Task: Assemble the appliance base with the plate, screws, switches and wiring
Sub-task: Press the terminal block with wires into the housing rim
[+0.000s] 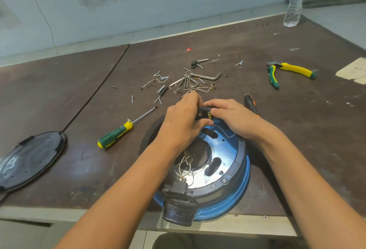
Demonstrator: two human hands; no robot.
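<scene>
Switch [205, 115] being held over the appliance base [227, 150].
Left hand [181, 124] and right hand [231, 119] are both pinching it with curled fingers; the base is sitting at the desk's [297, 130] near edge, screws [178, 84] lying scattered beyond.

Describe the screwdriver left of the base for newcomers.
Start at the blue appliance base at the near edge of the table. To its left lies a screwdriver, shaft pointing toward the loose screws. Its green-and-yellow handle separates it from the orange-and-black tool by the right hand.

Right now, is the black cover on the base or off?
Off: the black cover lies on the table, left of the blue base.
</scene>
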